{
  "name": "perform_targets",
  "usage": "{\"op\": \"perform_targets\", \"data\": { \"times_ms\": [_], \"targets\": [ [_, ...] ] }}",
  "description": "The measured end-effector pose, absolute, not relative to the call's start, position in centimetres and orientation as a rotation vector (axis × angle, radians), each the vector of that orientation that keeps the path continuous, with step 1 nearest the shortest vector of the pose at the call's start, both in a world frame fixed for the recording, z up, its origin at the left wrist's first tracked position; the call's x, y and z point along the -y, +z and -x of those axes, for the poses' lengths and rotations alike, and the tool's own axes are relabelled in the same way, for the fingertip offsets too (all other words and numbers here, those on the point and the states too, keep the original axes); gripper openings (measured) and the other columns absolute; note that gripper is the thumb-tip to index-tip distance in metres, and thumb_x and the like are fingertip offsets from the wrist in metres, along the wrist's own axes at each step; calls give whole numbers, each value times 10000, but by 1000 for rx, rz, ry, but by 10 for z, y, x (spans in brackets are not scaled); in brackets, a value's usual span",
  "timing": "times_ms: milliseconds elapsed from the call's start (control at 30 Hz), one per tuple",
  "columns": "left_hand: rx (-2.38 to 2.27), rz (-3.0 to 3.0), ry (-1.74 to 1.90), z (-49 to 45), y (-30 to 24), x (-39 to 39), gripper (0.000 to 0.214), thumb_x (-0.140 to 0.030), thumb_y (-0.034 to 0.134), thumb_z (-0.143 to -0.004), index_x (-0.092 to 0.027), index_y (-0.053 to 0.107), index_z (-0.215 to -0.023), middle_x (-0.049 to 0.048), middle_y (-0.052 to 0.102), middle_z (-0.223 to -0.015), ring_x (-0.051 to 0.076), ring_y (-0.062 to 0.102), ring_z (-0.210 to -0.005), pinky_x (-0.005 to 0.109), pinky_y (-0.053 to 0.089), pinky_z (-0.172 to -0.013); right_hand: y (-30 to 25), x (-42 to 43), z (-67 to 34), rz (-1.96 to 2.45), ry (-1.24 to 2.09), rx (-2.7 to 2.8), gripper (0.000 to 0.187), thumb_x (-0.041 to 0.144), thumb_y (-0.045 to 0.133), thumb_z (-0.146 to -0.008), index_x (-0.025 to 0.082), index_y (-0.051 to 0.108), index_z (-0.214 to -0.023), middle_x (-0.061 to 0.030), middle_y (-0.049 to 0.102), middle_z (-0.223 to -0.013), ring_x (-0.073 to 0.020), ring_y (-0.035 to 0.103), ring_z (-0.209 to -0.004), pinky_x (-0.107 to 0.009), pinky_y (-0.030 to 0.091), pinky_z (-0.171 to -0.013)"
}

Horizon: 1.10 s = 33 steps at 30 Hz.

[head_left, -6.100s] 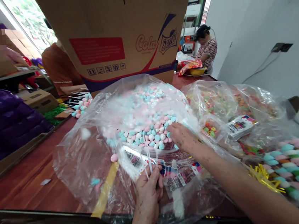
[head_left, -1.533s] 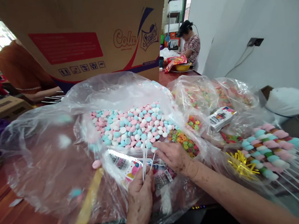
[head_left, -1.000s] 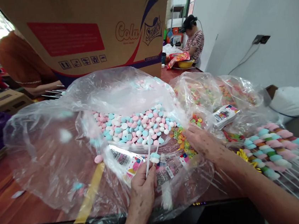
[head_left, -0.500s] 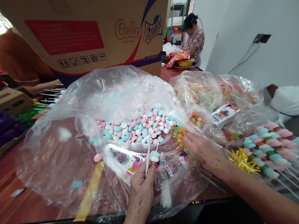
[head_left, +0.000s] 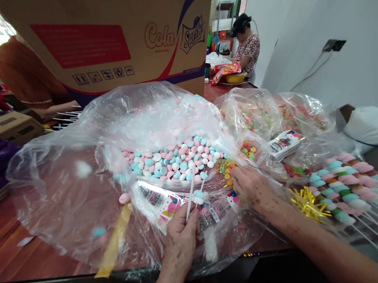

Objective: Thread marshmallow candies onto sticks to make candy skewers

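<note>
My left hand (head_left: 181, 232) is closed around white sticks (head_left: 189, 200) that point up and away from me. On one of them, blue and white marshmallows (head_left: 199, 197) are threaded. My right hand (head_left: 253, 188) reaches to a small pile of orange, yellow and green gummy rings (head_left: 225, 170); its fingers are curled together, and the tips are hidden, so I cannot make out what they pinch. Beyond both hands, pink, blue and white marshmallows (head_left: 174, 161) lie heaped in a large clear plastic bag (head_left: 62, 195). Printed packaging (head_left: 161, 203) lies under the plastic near my left hand.
A large cardboard box (head_left: 97, 43) stands behind the bag. Bags of gummy candy (head_left: 256, 107) and a stack of printed cards (head_left: 284, 144) sit at the right. Finished marshmallow skewers (head_left: 345, 183) lie beside gold tinsel (head_left: 309, 205). A co-worker (head_left: 247, 50) sits farther back.
My left hand and its sticks have shifted slightly right. My right hand stays at the gummy rings, its fingers more curled. The camera view has moved a little.
</note>
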<state>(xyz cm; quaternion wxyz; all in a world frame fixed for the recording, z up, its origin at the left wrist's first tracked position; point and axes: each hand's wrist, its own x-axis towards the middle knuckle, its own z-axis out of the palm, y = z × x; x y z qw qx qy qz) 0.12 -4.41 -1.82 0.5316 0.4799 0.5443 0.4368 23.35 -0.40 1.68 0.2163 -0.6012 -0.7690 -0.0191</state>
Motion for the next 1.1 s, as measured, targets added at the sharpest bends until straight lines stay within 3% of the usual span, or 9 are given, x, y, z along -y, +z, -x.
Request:
{"op": "perform_targets", "data": {
  "times_ms": [167,333,500,900,1100],
  "targets": [
    [-1311,-1271,963,-1,-14,44,256,-399,566,-873,-197,618,-726,-61,428,-509,116,349,-467,216,258,-447,22,-10,-211,1397,822,1446,91,298,589,-812,213,569,-787,38,608,-655,-143,570,-596,-247,435,-551],
    [-1331,-1324,923,-2,-5,46,260,-394,556,-865,-198,627,-710,-61,410,-507,132,370,-496,230,277,-482,27,-14,-188,1249,1160,1078,177,322,703,-696,199,598,-768,23,667,-627,-155,629,-582,-256,485,-548],
    [-1374,-1349,906,-3,-1,45,263,-395,537,-859,-200,628,-708,-57,425,-510,142,380,-508,243,282,-508,24,-12,-181,1203,1177,947,239,335,777,-652,190,615,-753,16,690,-648,-150,642,-565,-252,505,-539],
    [-1366,-1338,927,-5,1,45,271,-391,542,-851,-205,589,-660,-54,431,-510,144,388,-511,243,287,-510,15,-10,-180,1141,1077,977,242,354,769,-696,189,622,-795,-11,710,-749,-156,652,-646,-273,536,-608],
    [-1369,-1356,907,-4,0,44,252,-384,541,-866,-205,600,-700,-57,423,-524,145,389,-524,247,289,-521,9,-5,-184,1205,709,1427,80,227,604,-833,211,638,-904,-46,718,-925,-190,676,-862,-337,547,-822]
  ]
}}
